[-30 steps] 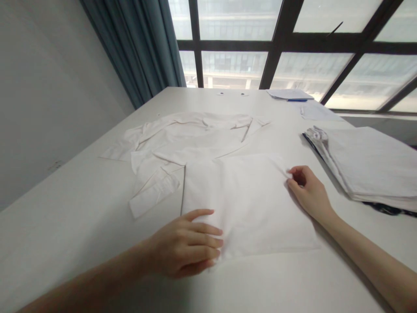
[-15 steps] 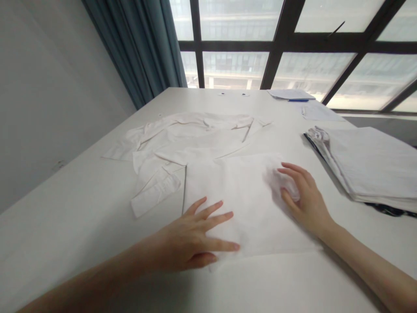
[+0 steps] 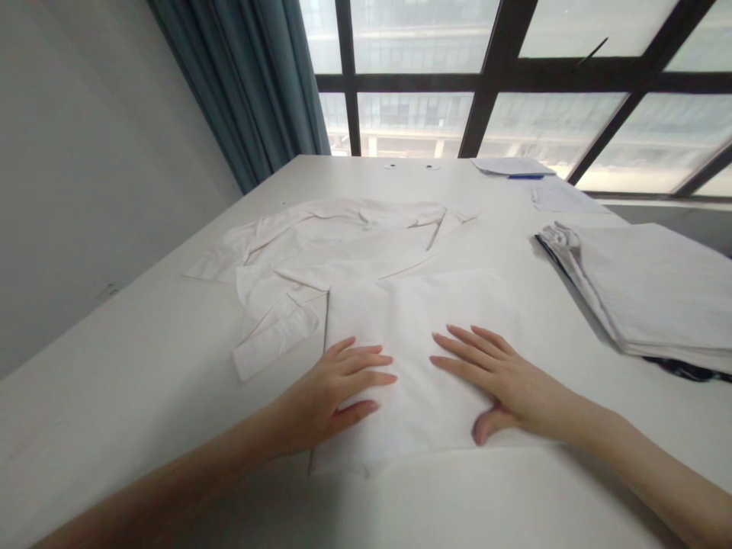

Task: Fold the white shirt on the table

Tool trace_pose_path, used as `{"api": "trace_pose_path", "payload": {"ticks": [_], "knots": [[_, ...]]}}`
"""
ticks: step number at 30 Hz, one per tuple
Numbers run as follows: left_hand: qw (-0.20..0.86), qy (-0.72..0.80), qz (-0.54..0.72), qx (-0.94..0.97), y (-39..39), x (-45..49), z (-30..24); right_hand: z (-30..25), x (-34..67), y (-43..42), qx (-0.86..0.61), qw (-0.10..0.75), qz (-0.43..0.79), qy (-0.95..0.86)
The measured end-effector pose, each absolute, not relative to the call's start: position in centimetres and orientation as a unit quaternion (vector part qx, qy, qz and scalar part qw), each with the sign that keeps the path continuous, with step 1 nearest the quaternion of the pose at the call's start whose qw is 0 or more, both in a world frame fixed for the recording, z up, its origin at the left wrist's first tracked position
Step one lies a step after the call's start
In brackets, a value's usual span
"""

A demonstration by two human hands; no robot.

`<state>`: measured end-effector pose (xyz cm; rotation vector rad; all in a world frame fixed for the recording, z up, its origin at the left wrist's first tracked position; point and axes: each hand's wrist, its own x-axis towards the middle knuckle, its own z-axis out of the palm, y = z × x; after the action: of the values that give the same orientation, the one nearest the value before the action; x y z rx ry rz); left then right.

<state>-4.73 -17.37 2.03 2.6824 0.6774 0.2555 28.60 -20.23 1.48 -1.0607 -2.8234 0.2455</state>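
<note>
On the tabletop (image 3: 451, 503), left hand (image 3: 337, 393) and right hand (image 3: 495, 377) rest open on the white shirt (image 3: 412, 316); folded cloths (image 3: 675, 290) lie to its right, papers (image 3: 508, 166) at the far end near the window (image 3: 423, 38).

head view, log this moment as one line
left hand: open, on white cloth | right hand: open, on same cloth | right side: folded stack

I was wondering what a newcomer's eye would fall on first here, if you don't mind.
Probably the left hand and right hand, both palm-down on the flat near part of a white shirt on the table. Next, the bright, dark-framed window across the back and the blue curtain at its left would stand out. A folded white cloth pile lies on the right.
</note>
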Motion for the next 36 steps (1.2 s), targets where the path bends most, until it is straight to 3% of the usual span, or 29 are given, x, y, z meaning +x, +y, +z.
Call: {"api": "trace_pose_path", "payload": {"ticks": [7,15,20,23,31,36], "knots": [[0.104,0.225,0.047,0.968,-17.3,-4.9,1.6,1.6,28.7,-20.1,-0.357,0.068,0.152,-0.919],[0.094,0.228,0.025,0.969,-17.7,-4.8,2.5,2.9,27.9,-20.6,-0.399,0.077,0.179,-0.896],[0.093,0.226,0.044,0.969,-17.5,-4.7,3.2,4.2,27.4,-21.2,-0.413,0.054,0.21,-0.884],[0.077,0.25,0.076,0.962,-16.7,-4.0,3.8,5.3,27.2,-20.7,-0.433,0.09,0.217,-0.87],[-0.041,0.283,0.097,0.953,-12.9,1.4,3.4,4.2,26.2,-14.5,-0.505,0.26,0.035,-0.823],[-0.056,0.292,0.09,0.951,-12.0,2.7,1.1,0.6,24.8,-12.9,-0.55,0.166,-0.052,-0.817]]}}
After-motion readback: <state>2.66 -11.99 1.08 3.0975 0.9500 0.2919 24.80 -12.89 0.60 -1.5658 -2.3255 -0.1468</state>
